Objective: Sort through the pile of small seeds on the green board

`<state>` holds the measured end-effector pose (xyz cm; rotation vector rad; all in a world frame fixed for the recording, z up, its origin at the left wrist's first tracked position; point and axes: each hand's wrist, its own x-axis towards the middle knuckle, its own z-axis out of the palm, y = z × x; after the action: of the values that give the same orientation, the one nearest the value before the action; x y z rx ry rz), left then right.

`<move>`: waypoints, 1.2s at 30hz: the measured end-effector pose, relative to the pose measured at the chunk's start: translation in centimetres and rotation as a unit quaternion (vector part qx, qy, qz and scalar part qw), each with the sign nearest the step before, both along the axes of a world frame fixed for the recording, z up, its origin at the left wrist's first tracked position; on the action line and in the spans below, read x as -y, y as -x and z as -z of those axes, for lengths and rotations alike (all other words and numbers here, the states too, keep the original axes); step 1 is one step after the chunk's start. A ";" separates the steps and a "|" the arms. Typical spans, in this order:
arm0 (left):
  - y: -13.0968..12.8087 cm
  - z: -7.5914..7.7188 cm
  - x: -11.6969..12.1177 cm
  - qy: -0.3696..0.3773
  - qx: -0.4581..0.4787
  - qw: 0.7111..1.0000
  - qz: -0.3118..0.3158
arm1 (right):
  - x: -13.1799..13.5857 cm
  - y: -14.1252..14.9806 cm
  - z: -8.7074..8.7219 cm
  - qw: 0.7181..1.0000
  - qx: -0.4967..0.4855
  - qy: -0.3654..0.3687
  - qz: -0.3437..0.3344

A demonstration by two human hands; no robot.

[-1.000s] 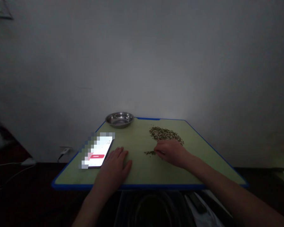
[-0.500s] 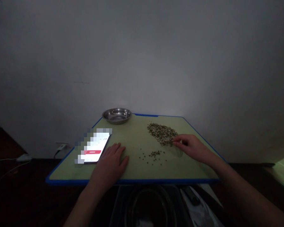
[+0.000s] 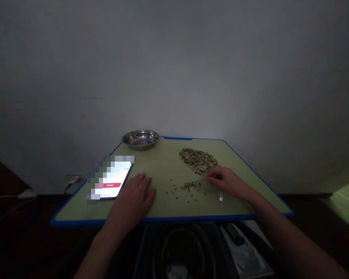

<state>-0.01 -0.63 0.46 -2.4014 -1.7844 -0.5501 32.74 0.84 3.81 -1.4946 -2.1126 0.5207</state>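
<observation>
My left hand (image 3: 132,197) lies flat on the pale green tabletop (image 3: 163,162), fingers spread a little, close beside a phone (image 3: 113,180) with a lit screen. My right hand (image 3: 225,180) is pinched on a thin, clear, curved piece (image 3: 221,197), see-through and hard to make out; its exact kind does not show. Just left of this piece, a small scatter of dark beans or seeds (image 3: 189,186) lies on the table. Beyond my right fingers spreads a larger pile of the same seeds (image 3: 199,159).
At the far left corner stands a shiny metal bowl (image 3: 140,140). A blue edge (image 3: 168,220) runs round the table, with a grey wall (image 3: 174,77) behind it. Below the near edge sits a dark round container (image 3: 183,252). A plug with a cable (image 3: 73,180) is low on the left.
My right hand moved from the small group of seeds right to the large pile, then slightly back toward the group with the clear piece. The small group now lies more scattered. My left hand stayed beside the phone.
</observation>
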 end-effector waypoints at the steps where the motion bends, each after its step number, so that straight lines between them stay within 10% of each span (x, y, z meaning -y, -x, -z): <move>1: 0.0 0.0 0.0 -0.002 0.000 1.000 0.001 | -0.1 0.5 -0.1 1.000 -0.001 0.001 -0.002; 36: 0.3 0.3 0.0 -0.026 0.006 1.000 0.009 | 0.4 4.4 0.2 0.996 0.000 0.022 -0.085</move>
<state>-0.30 -0.65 0.14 -2.3875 -1.7318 -0.6057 28.32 0.48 3.64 -1.3443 -2.2553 0.6325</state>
